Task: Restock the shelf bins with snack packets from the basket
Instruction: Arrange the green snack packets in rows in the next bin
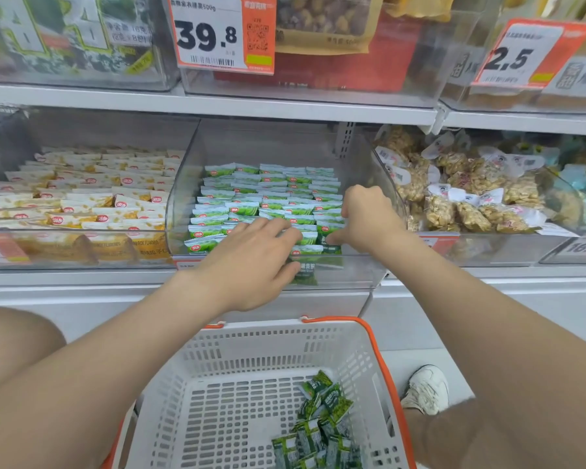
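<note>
Both forearms reach up over the basket into the middle clear bin. Left hand is palm down, fingers straight and spread, resting on the front rows of green packets. Right hand has its fingers curled under, thumb tip on a front packet; I cannot tell if it pinches one. The bin's front lip sits just under both wrists, with open room above the rows up to the shelf edge. Loose packets lie in the basket's right corner.
</note>
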A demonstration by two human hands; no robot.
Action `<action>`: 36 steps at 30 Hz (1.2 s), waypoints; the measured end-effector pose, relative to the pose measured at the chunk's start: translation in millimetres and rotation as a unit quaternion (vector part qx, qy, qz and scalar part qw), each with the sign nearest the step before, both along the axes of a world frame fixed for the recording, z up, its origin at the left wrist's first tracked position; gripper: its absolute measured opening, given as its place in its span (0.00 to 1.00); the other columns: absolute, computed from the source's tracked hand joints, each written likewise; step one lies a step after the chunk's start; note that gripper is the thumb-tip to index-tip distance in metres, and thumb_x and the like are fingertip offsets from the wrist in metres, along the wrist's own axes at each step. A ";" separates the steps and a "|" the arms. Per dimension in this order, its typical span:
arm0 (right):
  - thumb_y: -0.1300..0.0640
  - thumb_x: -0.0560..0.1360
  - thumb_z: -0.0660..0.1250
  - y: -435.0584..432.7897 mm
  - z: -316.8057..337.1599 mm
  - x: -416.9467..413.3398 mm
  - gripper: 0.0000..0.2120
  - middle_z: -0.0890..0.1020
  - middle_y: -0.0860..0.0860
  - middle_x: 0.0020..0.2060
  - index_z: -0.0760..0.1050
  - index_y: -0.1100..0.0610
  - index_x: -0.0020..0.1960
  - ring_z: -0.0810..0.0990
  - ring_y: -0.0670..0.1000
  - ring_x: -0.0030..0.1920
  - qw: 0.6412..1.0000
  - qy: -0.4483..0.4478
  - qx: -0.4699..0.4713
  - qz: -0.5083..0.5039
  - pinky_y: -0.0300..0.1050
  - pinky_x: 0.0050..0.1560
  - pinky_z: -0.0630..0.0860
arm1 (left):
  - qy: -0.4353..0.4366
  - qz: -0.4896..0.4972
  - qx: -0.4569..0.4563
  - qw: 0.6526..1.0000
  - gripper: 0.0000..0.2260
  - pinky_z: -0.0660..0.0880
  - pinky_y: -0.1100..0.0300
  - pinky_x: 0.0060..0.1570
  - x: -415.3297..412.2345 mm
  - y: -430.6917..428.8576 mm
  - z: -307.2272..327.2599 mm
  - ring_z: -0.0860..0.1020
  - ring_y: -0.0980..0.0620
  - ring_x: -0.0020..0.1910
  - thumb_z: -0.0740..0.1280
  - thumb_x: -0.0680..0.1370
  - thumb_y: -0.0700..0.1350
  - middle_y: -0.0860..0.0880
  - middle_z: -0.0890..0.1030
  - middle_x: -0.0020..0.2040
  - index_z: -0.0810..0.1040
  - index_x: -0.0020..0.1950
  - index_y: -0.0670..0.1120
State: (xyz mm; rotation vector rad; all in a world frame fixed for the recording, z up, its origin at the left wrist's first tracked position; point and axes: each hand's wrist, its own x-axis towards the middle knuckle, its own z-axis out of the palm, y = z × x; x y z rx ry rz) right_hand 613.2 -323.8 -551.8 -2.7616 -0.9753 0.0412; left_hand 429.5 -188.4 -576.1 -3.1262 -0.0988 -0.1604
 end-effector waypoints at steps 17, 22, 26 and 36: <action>0.52 0.81 0.62 -99.1 -34.4 -109.2 0.11 0.78 0.52 0.49 0.78 0.53 0.60 0.79 0.57 0.54 0.934 0.085 -0.230 0.261 0.54 0.51 0.80 | 0.205 -0.015 -0.143 0.968 0.06 0.78 0.54 0.43 -21.6 -78.7 -92.6 0.79 0.48 0.45 0.63 0.79 0.55 0.53 0.82 0.47 0.78 0.48 0.56; 0.62 0.80 0.62 -111.8 -91.4 -120.8 0.05 0.78 0.52 0.43 0.76 0.57 0.51 0.78 0.53 0.39 0.874 0.143 -0.355 0.298 0.47 0.33 0.73 | 0.359 -0.016 -0.190 0.914 0.07 0.79 0.53 0.44 -27.2 -103.6 -196.4 0.80 0.47 0.44 0.62 0.79 0.49 0.51 0.81 0.44 0.78 0.45 0.50; 0.66 0.78 0.61 -112.3 -105.4 -121.9 0.08 0.76 0.52 0.41 0.78 0.58 0.52 0.71 0.51 0.32 0.867 0.141 -0.368 0.306 0.44 0.28 0.65 | 0.419 0.004 -0.240 0.876 0.07 0.70 0.54 0.39 -41.5 -125.7 -269.0 0.72 0.46 0.36 0.63 0.78 0.42 0.44 0.76 0.39 0.73 0.40 0.47; 0.67 0.79 0.61 -107.1 -111.1 -116.8 0.07 0.74 0.51 0.39 0.74 0.57 0.48 0.68 0.50 0.30 0.867 0.126 -0.364 0.316 0.43 0.27 0.63 | 0.406 0.043 -0.252 0.877 0.11 0.67 0.57 0.37 -60.8 -168.4 -339.4 0.70 0.46 0.35 0.67 0.79 0.38 0.44 0.70 0.37 0.69 0.39 0.47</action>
